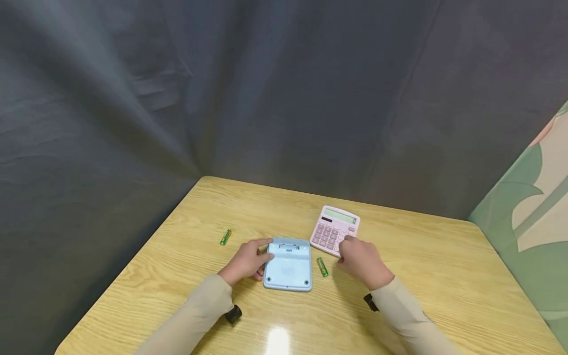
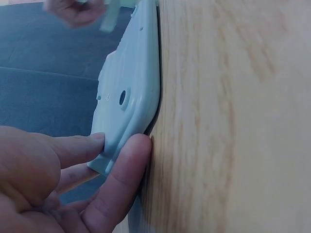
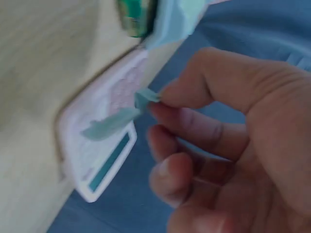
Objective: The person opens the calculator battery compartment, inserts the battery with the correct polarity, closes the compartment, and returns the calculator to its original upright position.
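A light blue calculator (image 1: 288, 268) lies face down, its battery slot (image 1: 289, 247) uncovered at the far end. My left hand (image 1: 247, 259) grips its left edge, thumb on the back and fingers along the side, as the left wrist view also shows. Between thumb and forefinger, my right hand (image 1: 361, 261) pinches a small light blue battery cover (image 3: 112, 125). That hand is above the near right corner of a pink calculator (image 1: 327, 235), which lies face up. One green battery (image 1: 322, 267) rests between the blue calculator and my right hand.
A second green battery (image 1: 225, 237) lies on the wooden table (image 1: 426, 261), left of the blue calculator. A dark curtain (image 1: 293, 98) hangs behind the far edge. Patterned green and beige fabric (image 1: 528, 217) borders the right side.
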Motion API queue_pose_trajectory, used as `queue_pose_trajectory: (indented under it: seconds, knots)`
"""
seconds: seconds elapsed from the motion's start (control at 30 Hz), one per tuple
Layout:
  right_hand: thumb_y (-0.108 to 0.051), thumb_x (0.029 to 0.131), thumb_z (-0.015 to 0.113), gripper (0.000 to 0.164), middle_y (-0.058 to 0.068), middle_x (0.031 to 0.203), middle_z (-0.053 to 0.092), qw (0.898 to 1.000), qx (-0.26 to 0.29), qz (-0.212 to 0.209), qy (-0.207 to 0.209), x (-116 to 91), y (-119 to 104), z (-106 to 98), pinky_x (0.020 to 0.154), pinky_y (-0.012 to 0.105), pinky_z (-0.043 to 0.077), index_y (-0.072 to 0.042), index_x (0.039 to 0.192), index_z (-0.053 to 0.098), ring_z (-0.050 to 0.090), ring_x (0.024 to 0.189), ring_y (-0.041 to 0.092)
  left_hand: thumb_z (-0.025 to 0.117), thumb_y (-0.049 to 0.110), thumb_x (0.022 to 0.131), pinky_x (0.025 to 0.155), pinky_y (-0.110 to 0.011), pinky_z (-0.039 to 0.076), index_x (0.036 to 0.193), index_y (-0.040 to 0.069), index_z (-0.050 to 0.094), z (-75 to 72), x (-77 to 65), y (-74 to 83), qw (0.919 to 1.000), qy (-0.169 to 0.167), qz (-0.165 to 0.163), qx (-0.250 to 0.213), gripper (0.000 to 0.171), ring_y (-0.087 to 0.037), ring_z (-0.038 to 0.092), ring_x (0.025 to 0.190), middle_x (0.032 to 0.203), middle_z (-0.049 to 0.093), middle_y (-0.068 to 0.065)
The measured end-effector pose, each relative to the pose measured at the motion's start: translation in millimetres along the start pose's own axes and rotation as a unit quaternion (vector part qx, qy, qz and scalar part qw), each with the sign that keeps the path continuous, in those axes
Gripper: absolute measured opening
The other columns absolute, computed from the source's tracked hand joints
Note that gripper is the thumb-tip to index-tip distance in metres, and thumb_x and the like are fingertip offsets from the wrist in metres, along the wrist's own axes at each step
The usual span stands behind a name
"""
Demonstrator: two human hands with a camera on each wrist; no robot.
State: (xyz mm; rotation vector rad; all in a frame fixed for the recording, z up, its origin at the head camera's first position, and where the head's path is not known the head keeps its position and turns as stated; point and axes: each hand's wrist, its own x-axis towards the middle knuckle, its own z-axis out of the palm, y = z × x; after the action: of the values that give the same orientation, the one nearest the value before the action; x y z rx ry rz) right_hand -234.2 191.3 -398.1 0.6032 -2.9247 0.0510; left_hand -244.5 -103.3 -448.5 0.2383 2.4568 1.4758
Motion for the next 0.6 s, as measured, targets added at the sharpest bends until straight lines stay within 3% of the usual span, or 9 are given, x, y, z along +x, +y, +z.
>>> queue_pose_trajectory:
  seconds: [0.13, 0.27, 0.6]
  knots:
    - [-0.005, 0.073, 0.077, 0.027, 0.003, 0.066, 0.052, 0.998, 0.007, 0.027, -0.048, -11, 8, 7, 0.047, 0.034, 0.043, -0.01, 0.064, 0.052, 0.043, 0.057, 0.016, 0.061, 0.015, 0.1, 0.043, -0.031, 0.053, 0.151, 0.009, 0.045, 1.4, -0.5, 0.3, 0.9999, -0.001, 0.004, 0.015, 0.053, -0.014, 0.051, 0.043, 0.072, 0.059, -0.015]
    - [-0.002, 0.077, 0.071, 0.023, 0.004, 0.068, 0.053, 0.997, 0.017, 0.035, -0.068, -14, 10, 14, 0.049, 0.036, 0.044, -0.009, 0.066, 0.052, 0.045, 0.059, 0.017, 0.062, 0.017, 0.101, 0.038, -0.028, 0.048, 0.15, 0.011, 0.046, 1.6, -0.4, -0.1, 0.9992, 0.002, 0.001, 0.04, 0.053, -0.013, 0.047, 0.04, 0.071, 0.059, -0.012]
    - [-0.002, 0.077, 0.07, 0.019, 0.006, 0.066, 0.054, 0.998, 0.002, 0.046, -0.053, -12, 9, 18, 0.046, 0.038, 0.044, -0.007, 0.068, 0.055, 0.046, 0.056, 0.018, 0.062, 0.018, 0.101, 0.037, -0.023, 0.04, 0.15, 0.012, 0.047, -1.3, 2.6, -2.4, 0.9993, 0.001, 0.008, 0.036, 0.051, -0.011, 0.04, 0.039, 0.062, 0.05, -0.006]
